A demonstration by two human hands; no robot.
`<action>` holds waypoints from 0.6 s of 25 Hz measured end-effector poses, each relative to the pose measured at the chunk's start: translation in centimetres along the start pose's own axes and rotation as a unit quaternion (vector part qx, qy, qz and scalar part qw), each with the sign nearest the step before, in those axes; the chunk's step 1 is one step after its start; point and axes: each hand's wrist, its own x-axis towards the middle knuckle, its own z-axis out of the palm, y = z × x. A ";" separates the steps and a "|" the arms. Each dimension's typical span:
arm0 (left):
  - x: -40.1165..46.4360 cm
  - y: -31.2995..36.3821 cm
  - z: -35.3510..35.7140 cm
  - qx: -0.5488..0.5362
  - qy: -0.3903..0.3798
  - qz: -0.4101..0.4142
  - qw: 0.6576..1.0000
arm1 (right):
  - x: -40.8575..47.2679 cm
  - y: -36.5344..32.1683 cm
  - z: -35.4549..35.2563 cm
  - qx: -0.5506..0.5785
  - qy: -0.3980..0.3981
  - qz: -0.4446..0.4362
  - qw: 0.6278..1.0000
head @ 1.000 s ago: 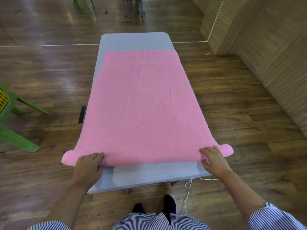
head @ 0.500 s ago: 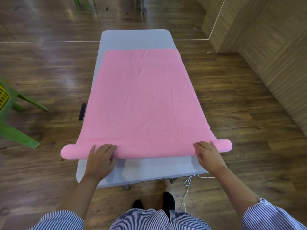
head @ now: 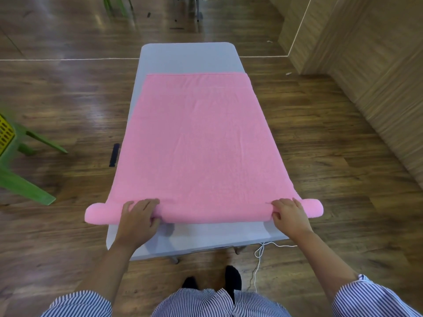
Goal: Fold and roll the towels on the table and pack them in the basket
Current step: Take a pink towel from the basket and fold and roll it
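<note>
One pink towel (head: 196, 145) lies flat along the table (head: 187, 56), and its near end is wound into a thin roll (head: 206, 211) that runs across the table close to the near edge; both ends of the roll stick out past the long side edges, because the towel is wider than the table. The far end of the towel stops short of the far edge, so a bare strip of table shows there.

The left hand (head: 137, 219) sits on the roll near the left edge, with its fingers curled over the top and the thumb tucked at the near side, so it grips the roll; the right hand (head: 289, 216) does the same near the right edge. I think the hands are set wide apart so the roll stays straight and tight as it is pushed away toward the far edge; most of the towel is not rolled yet.

Off the table, a green chair (head: 20, 179) stands on the wood floor (head: 68, 99) to the left, with a bit of something yellow with holes (head: 5, 133) on it; that may be the basket, but I cannot tell. A white cord (head: 261, 250) lies on the floor by the near right corner.
</note>
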 end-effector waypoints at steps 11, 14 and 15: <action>0.8 -1.1 1.0 -0.001 -0.049 -0.033 0.998 | 0.6 -0.1 -0.1 0.020 -0.049 0.005 0.999; 1.1 -0.5 0.1 -0.011 -0.045 -0.021 0.999 | 0.7 0.0 -0.3 0.026 -0.038 0.009 0.999; 1.1 -0.7 0.0 -0.010 -0.037 -0.006 0.999 | 0.7 0.1 -0.3 0.029 -0.042 0.007 0.999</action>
